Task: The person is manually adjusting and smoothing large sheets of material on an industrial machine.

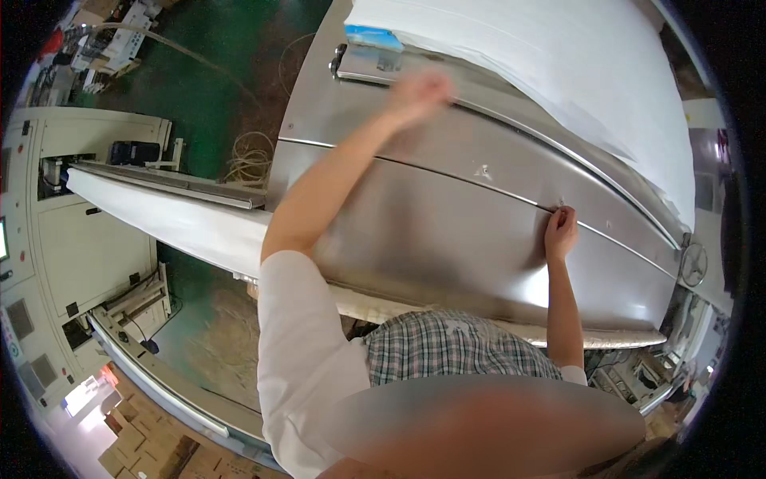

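Note:
A wide metal worktop [447,231] stretches in front of me, with a narrow seam running across it. My left hand [419,94] is smeared by motion over the far left part, near a flat metal bar [367,64]. Its fingers cannot be made out. At the seam, right of the middle, my right hand [562,230] is closed with its fingertips against the metal. Whatever it pinches, if anything, is too small to name. Beyond the bar, a large white sheet [558,56] covers the far side, with a blue piece [373,37] at its left corner.
A white roll [183,219] extends from the worktop's left side toward a pale machine cabinet [100,239]. Coiled hose [249,157] lies on the green floor. At the right end sits a handwheel [693,264]. Cardboard boxes [152,435] are stacked at lower left.

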`<state>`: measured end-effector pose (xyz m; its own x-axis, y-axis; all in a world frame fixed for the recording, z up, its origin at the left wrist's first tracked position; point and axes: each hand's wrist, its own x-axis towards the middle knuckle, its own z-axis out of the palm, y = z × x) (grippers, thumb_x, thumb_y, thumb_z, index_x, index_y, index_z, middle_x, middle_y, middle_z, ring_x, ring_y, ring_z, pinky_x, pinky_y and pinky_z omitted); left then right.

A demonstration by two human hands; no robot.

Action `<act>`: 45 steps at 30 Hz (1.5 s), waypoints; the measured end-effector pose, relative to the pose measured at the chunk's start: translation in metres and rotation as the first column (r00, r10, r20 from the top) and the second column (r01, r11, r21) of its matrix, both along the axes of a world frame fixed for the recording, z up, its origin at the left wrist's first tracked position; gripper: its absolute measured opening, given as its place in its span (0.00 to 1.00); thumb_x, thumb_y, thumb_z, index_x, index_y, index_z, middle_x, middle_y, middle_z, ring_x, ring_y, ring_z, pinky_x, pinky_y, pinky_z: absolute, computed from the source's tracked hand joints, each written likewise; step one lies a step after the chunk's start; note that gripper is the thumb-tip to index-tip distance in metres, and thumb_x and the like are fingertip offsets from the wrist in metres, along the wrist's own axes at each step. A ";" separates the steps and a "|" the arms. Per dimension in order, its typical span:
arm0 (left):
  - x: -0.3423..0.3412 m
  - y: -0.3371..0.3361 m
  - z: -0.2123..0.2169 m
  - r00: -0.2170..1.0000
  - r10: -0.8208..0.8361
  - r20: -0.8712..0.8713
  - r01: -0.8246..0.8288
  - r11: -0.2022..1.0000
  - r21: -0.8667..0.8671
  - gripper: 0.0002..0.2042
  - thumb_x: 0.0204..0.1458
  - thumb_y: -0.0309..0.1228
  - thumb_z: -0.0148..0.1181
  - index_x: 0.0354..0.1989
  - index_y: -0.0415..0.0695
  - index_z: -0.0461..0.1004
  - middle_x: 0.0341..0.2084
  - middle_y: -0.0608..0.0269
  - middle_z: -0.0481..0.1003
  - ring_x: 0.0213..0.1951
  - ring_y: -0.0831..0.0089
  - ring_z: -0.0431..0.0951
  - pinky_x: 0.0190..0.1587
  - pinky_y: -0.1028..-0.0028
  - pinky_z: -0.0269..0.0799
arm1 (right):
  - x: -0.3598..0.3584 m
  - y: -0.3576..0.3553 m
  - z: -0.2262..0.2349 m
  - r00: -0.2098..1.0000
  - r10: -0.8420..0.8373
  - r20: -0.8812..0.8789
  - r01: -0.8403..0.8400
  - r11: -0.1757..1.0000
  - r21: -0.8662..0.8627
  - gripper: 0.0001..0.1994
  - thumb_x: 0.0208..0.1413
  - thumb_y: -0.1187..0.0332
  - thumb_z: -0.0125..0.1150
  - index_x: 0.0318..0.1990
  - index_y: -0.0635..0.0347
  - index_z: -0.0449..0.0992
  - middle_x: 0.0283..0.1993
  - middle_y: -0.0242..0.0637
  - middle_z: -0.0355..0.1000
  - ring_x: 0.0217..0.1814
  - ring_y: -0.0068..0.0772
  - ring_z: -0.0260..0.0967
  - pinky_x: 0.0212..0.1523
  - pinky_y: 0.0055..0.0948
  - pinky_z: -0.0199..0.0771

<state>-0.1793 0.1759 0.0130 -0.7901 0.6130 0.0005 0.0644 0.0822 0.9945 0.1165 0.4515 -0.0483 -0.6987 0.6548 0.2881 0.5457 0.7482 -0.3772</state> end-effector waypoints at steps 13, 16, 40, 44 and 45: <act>-0.197 -0.013 -0.069 0.572 0.820 -0.019 -0.773 0.547 0.322 0.11 0.48 0.33 0.52 0.29 0.36 0.75 0.25 0.63 0.75 0.28 0.77 0.71 0.33 0.78 0.65 | 0.002 -0.001 -0.002 1.000 0.014 0.011 -0.014 1.000 0.021 0.04 0.49 0.71 0.51 0.34 0.57 0.69 0.26 0.36 0.68 0.24 0.35 0.66 0.26 0.30 0.67; -0.203 -0.006 -0.070 0.529 0.844 -0.094 -0.788 0.529 0.316 0.11 0.49 0.33 0.51 0.28 0.37 0.75 0.25 0.63 0.75 0.29 0.76 0.71 0.34 0.78 0.64 | 0.000 0.000 0.003 1.000 0.008 0.025 -0.009 1.000 0.014 0.04 0.49 0.71 0.51 0.34 0.57 0.69 0.26 0.37 0.67 0.24 0.35 0.66 0.26 0.30 0.67; -0.163 0.026 0.001 0.845 -0.325 -0.426 -0.123 0.656 -0.745 0.32 0.39 0.62 0.49 0.44 0.48 0.71 0.43 0.56 0.70 0.47 0.58 0.68 0.49 0.66 0.61 | 0.001 -0.001 0.002 0.999 0.035 -0.018 -0.034 0.998 0.054 0.05 0.49 0.71 0.51 0.34 0.55 0.68 0.27 0.38 0.68 0.27 0.40 0.67 0.27 0.33 0.66; -0.118 0.098 0.013 0.784 -0.520 -0.339 0.070 0.617 -0.784 0.45 0.25 0.65 0.58 0.52 0.47 0.64 0.51 0.55 0.64 0.54 0.57 0.62 0.55 0.55 0.53 | -0.001 -0.005 -0.001 0.999 -0.001 0.045 0.001 1.000 0.005 0.05 0.48 0.71 0.51 0.35 0.54 0.68 0.25 0.36 0.68 0.26 0.37 0.67 0.26 0.33 0.66; -0.108 0.106 0.018 0.732 -0.603 -0.317 0.112 0.565 -0.817 0.48 0.21 0.63 0.61 0.54 0.47 0.61 0.53 0.56 0.63 0.54 0.56 0.61 0.55 0.48 0.49 | -0.001 -0.003 -0.001 1.000 0.011 0.022 -0.010 0.998 -0.056 0.06 0.48 0.70 0.52 0.35 0.55 0.68 0.25 0.38 0.68 0.26 0.38 0.67 0.27 0.33 0.66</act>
